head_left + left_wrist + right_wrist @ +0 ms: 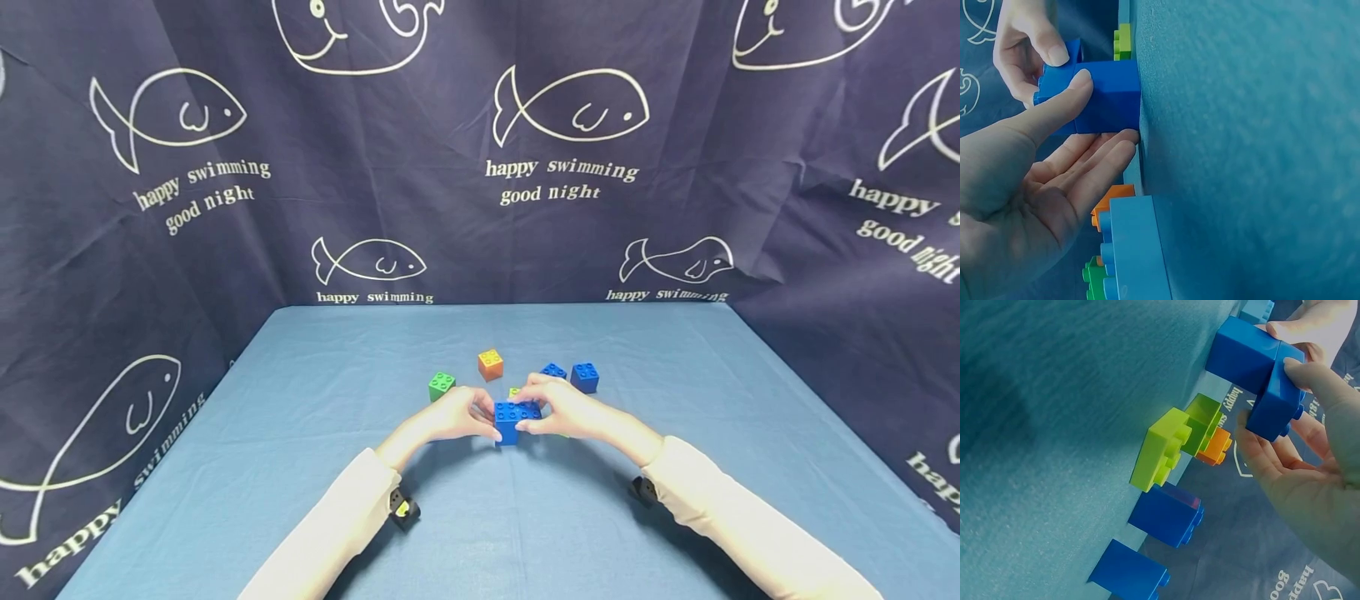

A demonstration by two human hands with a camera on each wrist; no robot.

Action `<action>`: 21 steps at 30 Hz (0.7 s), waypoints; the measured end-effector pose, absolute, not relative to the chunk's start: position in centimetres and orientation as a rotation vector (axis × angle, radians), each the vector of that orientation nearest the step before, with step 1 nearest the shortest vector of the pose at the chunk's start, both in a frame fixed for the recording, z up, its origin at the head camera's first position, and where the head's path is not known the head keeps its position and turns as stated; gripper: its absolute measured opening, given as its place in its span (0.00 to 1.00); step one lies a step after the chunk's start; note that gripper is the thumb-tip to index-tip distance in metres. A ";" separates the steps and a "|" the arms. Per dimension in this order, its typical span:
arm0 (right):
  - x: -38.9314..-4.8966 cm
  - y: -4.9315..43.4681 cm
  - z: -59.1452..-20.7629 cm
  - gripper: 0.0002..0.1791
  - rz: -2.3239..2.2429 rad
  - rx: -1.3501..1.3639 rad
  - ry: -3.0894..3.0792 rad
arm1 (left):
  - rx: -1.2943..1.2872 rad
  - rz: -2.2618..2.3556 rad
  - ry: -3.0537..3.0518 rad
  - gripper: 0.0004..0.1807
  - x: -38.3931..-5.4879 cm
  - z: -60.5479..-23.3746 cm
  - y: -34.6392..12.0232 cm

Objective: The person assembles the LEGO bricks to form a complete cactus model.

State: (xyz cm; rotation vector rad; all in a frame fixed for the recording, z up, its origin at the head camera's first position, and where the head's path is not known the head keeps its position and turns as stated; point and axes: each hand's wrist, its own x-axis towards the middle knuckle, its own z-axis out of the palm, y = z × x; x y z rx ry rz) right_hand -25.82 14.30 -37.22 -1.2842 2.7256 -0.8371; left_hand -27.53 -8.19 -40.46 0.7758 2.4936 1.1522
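Two blue toy bricks are stacked between the hands, the lower a tall block (1244, 353), the upper a longer, flatter brick (1277, 394) whose end overhangs towards the right hand. My left hand (461, 412) holds the tall block, its thumb near the seam and fingers along the opposite side in the left wrist view. With thumb and fingers, my right hand (558, 408) pinches the overhanging end of the upper brick. The tall block's base is at the table surface. Studs on the upper brick face up in the head view.
Behind the hands are a green block (442, 384), an orange block (491, 365) and two blue blocks, one of them a cube (585, 377) at the right. Lime bricks (1160, 450) lie near the right hand, a light blue brick (1138, 250) beside the left. A patterned cloth hangs behind.
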 end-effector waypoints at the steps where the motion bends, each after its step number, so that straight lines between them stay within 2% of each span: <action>1: -25.8 14.3 -37.2 0.17 -0.837 -1.286 2.728 | 0.782 1.146 2.497 0.17 -27.5 -40.4 -8.2; 14: -26.0 14.5 -37.9 0.18 -0.881 -1.302 2.747 | 0.812 1.131 2.456 0.17 -28.0 -40.3 -8.4; 21: -26.0 14.6 -38.0 0.20 -0.892 -1.298 2.736 | 0.904 1.057 2.491 0.09 -28.4 -40.2 -8.6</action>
